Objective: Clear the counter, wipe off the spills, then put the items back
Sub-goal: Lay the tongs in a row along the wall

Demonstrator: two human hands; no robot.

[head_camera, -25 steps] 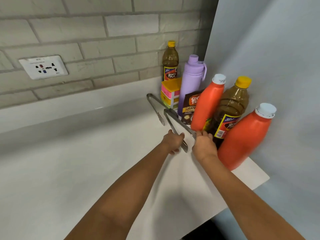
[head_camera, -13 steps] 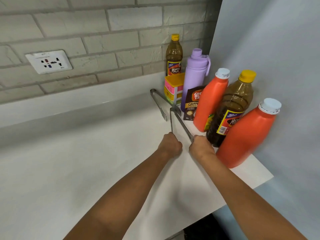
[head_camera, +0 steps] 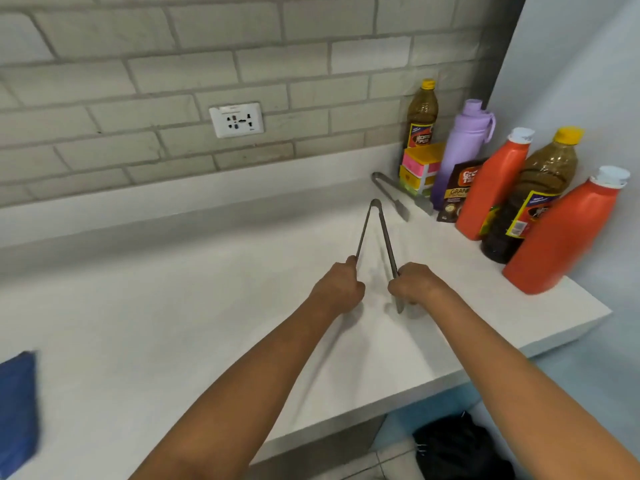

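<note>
A pair of metal tongs point(head_camera: 375, 230) is held over the white counter point(head_camera: 173, 306), its hinge pointing toward the wall. My left hand point(head_camera: 337, 289) grips one arm of the tongs and my right hand point(head_camera: 414, 285) grips the other arm, so the tongs are spread apart. A second pair of tongs point(head_camera: 389, 195) lies on the counter by the corner. Along the right wall stand two orange bottles point(head_camera: 561, 233) point(head_camera: 491, 188), two brown oil bottles point(head_camera: 526, 202) point(head_camera: 420, 116), a purple flask point(head_camera: 460, 150), a coffee pouch point(head_camera: 459, 192) and a stack of coloured sponges point(head_camera: 419, 168).
A blue cloth point(head_camera: 17, 407) lies at the counter's left edge. A wall socket point(head_camera: 236, 120) is set in the brick backsplash. The counter ends at the right near the blue wall. A dark bag point(head_camera: 460, 445) sits on the floor below.
Both hands have drawn the tongs away from the bottles toward the middle of the counter. The camera has swung left, bringing the blue cloth into view.
</note>
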